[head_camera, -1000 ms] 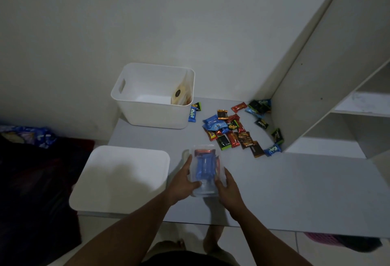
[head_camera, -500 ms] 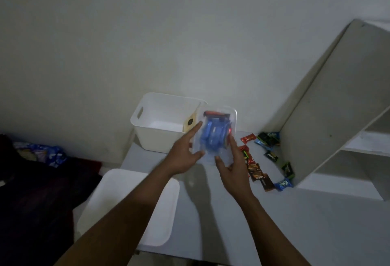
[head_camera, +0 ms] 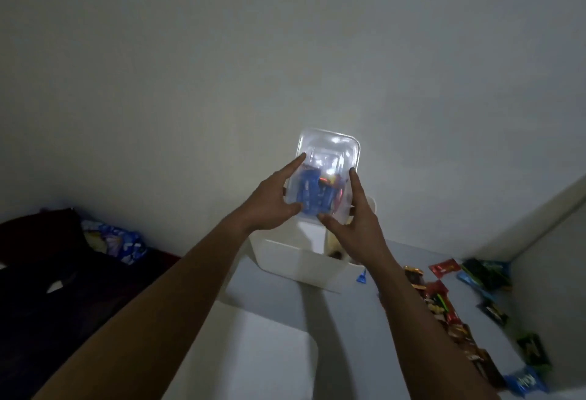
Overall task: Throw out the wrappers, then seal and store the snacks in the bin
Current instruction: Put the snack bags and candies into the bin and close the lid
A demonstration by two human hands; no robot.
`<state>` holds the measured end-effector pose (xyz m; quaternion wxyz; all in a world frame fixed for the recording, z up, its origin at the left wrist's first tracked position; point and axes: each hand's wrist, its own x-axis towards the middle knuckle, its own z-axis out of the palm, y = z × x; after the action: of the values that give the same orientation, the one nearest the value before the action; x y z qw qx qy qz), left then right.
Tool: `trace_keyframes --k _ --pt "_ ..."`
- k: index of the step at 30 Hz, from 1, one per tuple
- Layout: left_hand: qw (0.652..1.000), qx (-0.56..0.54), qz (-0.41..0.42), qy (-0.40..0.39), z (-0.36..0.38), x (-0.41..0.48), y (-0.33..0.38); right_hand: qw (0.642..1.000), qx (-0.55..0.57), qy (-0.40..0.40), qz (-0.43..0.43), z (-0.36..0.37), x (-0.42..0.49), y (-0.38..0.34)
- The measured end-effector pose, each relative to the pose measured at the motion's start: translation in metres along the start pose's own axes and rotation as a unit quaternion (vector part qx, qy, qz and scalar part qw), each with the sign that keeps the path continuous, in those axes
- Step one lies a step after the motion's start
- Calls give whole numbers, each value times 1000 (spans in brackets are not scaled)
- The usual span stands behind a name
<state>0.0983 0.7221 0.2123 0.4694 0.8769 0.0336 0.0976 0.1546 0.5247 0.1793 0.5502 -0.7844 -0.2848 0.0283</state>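
Observation:
A clear lidded plastic container with blue and red snack packets inside is raised in the air, tilted toward me. My left hand grips its left side and my right hand grips its right side and lower edge. Right below it stands the white bin on the grey table; my hands hide most of the bin's opening. A pale packet shows inside the bin.
The bin's white lid lies on the table near me. Several loose snack packets are scattered at the right, beside a white shelf unit. Dark bedding with a blue bag lies at the left.
Both hands have lifted the container off the table, up and away from me, to above the bin. The camera has tilted upward toward the wall.

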Motion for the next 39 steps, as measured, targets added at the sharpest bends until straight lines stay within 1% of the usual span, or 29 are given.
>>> trace_keyframes --k 4,8,10,12,16,19,21,23,26,29,32,35,37,39 --pt "994 35 -63 -77 -2 38 -53 995 19 -52 89 28 28 48" --pt "976 52 -129 -166 6 61 -97 983 1 -98 155 50 44 83" --pt "966 71 -155 -196 14 68 -118 974 -5 -129 184 56 53 96" --pt "957 72 -181 -214 23 73 -138 962 -10 -161 220 62 62 106" --pt "944 71 -233 -223 37 78 -166 947 5 -206 247 75 72 114" --pt "934 59 -269 -229 42 83 -178 942 -40 -227 245 86 81 131" --pt "925 73 -289 -237 45 86 -182 938 -37 -249 237 97 82 150" --pt "916 107 -292 -252 49 87 -184 932 -37 -271 238 107 78 181" --pt "911 175 -270 -257 54 87 -187 921 -70 -253 287 106 80 148" --pt "904 248 -257 -236 57 82 -186 927 -54 -248 276 109 84 140" --pt "913 293 -207 -195 63 80 -181 920 -67 -234 309 111 86 145" --pt "924 308 -162 -159 68 84 -180 905 -75 -246 339 115 87 152" --pt "927 292 -165 -166 69 85 -180 891 -66 -248 374 119 89 152" --pt "923 287 -179 -183 69 86 -182 880 -60 -255 397 120 89 154"
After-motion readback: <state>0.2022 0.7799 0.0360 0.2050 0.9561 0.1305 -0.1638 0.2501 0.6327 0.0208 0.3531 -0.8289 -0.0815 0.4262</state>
